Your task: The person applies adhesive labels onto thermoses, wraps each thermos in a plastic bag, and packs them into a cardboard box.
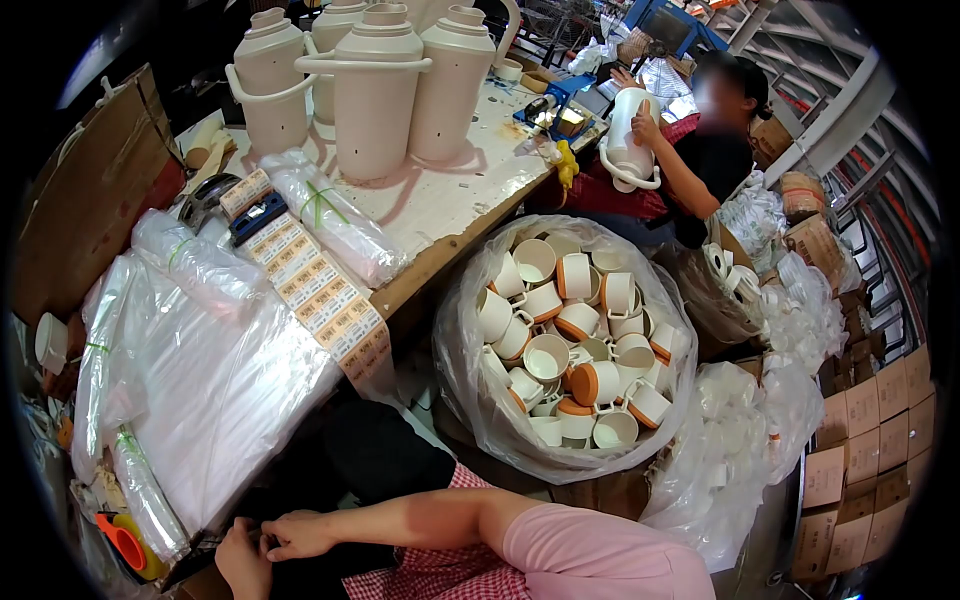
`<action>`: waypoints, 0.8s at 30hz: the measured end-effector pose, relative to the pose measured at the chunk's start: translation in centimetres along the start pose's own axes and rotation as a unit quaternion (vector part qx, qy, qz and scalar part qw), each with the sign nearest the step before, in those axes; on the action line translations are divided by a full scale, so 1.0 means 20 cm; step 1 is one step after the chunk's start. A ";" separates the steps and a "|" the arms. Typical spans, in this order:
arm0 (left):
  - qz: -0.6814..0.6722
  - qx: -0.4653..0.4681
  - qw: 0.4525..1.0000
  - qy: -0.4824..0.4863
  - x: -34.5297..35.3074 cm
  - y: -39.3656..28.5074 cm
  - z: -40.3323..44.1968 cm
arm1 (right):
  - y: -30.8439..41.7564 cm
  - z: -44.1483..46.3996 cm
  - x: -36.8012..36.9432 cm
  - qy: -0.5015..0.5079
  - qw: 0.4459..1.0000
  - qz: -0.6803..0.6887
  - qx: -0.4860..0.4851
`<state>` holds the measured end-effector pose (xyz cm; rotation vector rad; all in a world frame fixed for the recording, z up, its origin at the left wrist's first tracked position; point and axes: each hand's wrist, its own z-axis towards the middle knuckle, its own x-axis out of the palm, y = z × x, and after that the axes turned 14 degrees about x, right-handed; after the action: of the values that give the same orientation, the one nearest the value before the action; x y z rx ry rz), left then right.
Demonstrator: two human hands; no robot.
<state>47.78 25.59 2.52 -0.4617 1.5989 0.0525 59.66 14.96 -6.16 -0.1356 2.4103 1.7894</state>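
Low in the head view, my left hand [243, 562] and my right hand [298, 535] are close together, below the front edge of the table. The fingers of both are bent inward and meet; whatever is between them is too small or hidden to make out. My right arm, in a pink sleeve [600, 545], reaches across a red checked cloth [450, 575]. Dark fabric lies just beneath the hands. Nearest to them are a stack of clear plastic bags [235, 400] and an orange and yellow tape dispenser-like object [130, 545].
A strip of printed labels [310, 280] runs over the table [440, 230]. Several cream jugs [375, 110] stand behind. A plastic-lined bin [460, 420] holds orange-bottomed cups [595, 383]. A co-worker [725, 150] holds another jug [630, 140]. Cartons [875, 415] are stacked at right.
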 end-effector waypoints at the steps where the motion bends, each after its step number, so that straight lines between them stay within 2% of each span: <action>1: 0.001 0.003 1.000 0.000 0.00 0.00 0.00 | 0.00 0.00 0.00 -0.003 1.000 -0.001 -0.004; 6: 0.005 0.000 1.000 0.005 0.01 0.01 0.00 | 0.02 -0.02 -0.02 -0.007 1.000 -0.004 -0.008; 9: 0.008 -0.005 1.000 0.007 0.00 -0.01 0.00 | 0.06 -0.04 -0.05 0.017 0.999 0.012 0.028; 18: 0.011 0.001 1.000 0.000 0.01 0.00 -0.01 | 0.01 -0.01 -0.01 -0.001 1.000 -0.001 -0.006; 21: -0.005 0.003 1.000 -0.002 0.02 0.02 -0.01 | 0.03 -0.03 -0.04 -0.022 0.999 -0.029 -0.001; 24: -0.047 0.003 0.999 0.004 0.03 0.02 0.01 | 0.04 -0.09 -0.11 -0.112 0.992 0.035 -0.051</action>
<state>47.88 25.90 1.81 -0.5314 1.5835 -0.0254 61.56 13.50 -4.60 0.1348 2.1963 1.8473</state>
